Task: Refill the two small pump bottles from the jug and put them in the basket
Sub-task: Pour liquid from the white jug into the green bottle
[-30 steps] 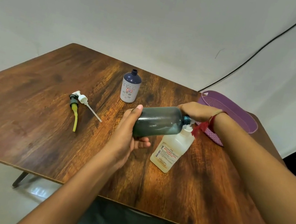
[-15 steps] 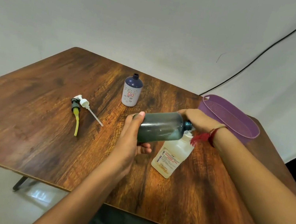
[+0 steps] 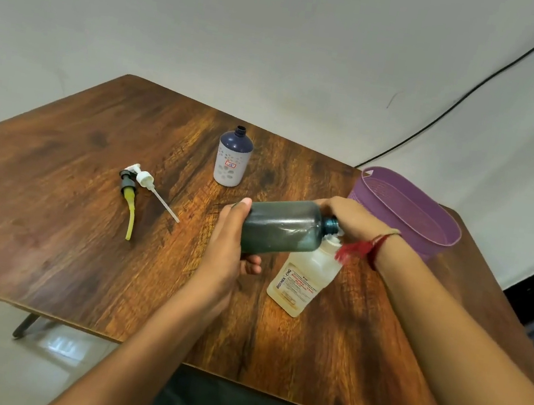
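- Little has moved: both hands keep the dark jug [image 3: 282,227] tipped on its side, neck at the pale bottle's [image 3: 302,284] mouth.
- Left hand [image 3: 227,248] grips the jug's base; right hand [image 3: 349,220] curls round its neck end.
- Dark liquid shows inside the jug.
- One blue-and-white bottle [image 3: 233,159] stands uncapped farther back on the desk [image 3: 50,204]; its contents are hidden.
- Two pump heads, white [image 3: 144,178] and black [image 3: 128,197], lie left.
- One purple basket [image 3: 423,212] sits right.
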